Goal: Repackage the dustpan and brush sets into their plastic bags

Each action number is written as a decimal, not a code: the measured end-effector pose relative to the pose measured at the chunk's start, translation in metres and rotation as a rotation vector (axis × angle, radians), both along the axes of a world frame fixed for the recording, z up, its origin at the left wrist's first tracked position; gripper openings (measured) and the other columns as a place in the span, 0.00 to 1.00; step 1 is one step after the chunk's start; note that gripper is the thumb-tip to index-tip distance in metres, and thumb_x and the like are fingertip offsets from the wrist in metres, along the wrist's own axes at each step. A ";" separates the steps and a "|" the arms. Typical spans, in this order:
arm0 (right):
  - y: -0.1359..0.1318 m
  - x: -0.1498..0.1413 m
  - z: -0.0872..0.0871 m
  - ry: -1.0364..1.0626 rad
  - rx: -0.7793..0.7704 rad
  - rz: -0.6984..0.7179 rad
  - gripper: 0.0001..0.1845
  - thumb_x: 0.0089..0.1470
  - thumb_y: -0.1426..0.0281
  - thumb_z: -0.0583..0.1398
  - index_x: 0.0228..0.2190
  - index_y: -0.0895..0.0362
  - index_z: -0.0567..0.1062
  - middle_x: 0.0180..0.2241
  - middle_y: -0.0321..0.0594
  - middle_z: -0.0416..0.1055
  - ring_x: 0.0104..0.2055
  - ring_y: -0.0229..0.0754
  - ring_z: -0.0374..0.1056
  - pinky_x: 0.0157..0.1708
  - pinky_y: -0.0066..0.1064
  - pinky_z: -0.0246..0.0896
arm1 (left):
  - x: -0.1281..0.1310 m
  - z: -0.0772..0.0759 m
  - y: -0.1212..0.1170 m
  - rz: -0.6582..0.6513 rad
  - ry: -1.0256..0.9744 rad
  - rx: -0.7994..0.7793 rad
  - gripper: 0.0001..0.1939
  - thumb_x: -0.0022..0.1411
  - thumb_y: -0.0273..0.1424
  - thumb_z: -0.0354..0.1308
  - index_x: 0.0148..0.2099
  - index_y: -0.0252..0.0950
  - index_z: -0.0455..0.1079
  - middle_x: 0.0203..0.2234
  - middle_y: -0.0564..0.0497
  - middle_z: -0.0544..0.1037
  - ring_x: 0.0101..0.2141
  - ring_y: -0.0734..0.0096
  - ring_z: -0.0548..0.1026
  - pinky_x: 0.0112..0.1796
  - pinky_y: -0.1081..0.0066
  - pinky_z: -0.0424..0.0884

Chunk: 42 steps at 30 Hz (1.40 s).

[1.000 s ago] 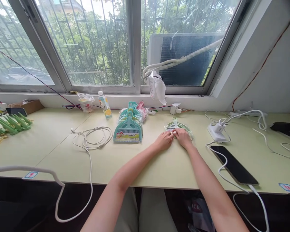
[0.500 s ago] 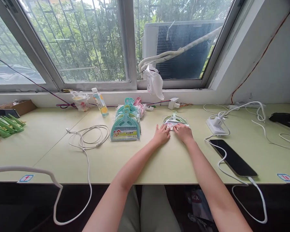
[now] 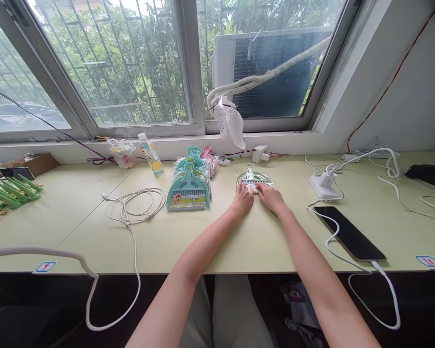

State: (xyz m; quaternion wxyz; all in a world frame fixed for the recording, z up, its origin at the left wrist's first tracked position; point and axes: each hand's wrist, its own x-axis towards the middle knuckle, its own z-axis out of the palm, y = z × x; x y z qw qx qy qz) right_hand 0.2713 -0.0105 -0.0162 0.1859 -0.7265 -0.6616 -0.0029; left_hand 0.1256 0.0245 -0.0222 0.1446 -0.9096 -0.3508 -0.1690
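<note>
A small green dustpan and brush set [image 3: 254, 175] in clear wrapping lies flat on the table, its looped handle toward the window. My left hand [image 3: 242, 199] grips the near left edge, fingers over the wrapping. At the near right edge my right hand [image 3: 270, 197] has its fingers bent and pressed on the same set. Between the hands, part of its printed label shows; the fingers hide the rest of that edge. To the left, a stack of wrapped teal dustpan sets [image 3: 189, 188] stands apart from both hands, with a pink one [image 3: 210, 162] behind.
A coiled white cable [image 3: 141, 208] lies left of the stack. A bottle [image 3: 151, 154] and a plastic bag [image 3: 122, 152] stand by the sill. On the right are a power strip [image 3: 323, 187] and a phone [image 3: 350, 233] with its cable. Green plastic pieces [image 3: 16, 192] lie far left.
The green dustpan set has slid a little to the left between my hands. My left fingers now reach further over it, and my right hand has shifted slightly left.
</note>
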 end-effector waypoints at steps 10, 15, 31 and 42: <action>0.002 0.005 -0.004 0.043 -0.011 0.031 0.27 0.56 0.80 0.48 0.55 0.54 0.64 0.53 0.44 0.71 0.48 0.46 0.69 0.43 0.34 0.63 | 0.002 -0.011 0.008 -0.021 -0.065 -0.147 0.19 0.67 0.30 0.42 0.55 0.30 0.66 0.54 0.36 0.68 0.53 0.55 0.66 0.54 0.54 0.63; 0.005 0.015 -0.009 -0.005 0.049 -0.140 0.23 0.56 0.80 0.47 0.51 0.60 0.67 0.50 0.51 0.70 0.44 0.46 0.69 0.43 0.35 0.62 | 0.005 -0.013 0.007 0.066 -0.062 -0.175 0.22 0.65 0.29 0.43 0.58 0.29 0.64 0.56 0.34 0.66 0.55 0.52 0.65 0.50 0.54 0.65; 0.012 0.003 -0.016 -0.144 0.163 0.219 0.17 0.57 0.77 0.48 0.39 0.57 0.74 0.44 0.50 0.69 0.48 0.47 0.64 0.43 0.37 0.65 | -0.001 -0.011 0.007 0.044 -0.114 -0.211 0.21 0.66 0.31 0.43 0.58 0.34 0.64 0.55 0.40 0.67 0.54 0.55 0.65 0.49 0.57 0.65; 0.015 -0.007 -0.012 -0.082 0.055 0.097 0.24 0.54 0.82 0.48 0.52 0.63 0.66 0.50 0.51 0.69 0.53 0.46 0.63 0.49 0.33 0.57 | -0.002 -0.010 0.007 0.036 -0.079 -0.185 0.19 0.66 0.31 0.44 0.57 0.35 0.62 0.53 0.41 0.68 0.51 0.58 0.67 0.48 0.59 0.66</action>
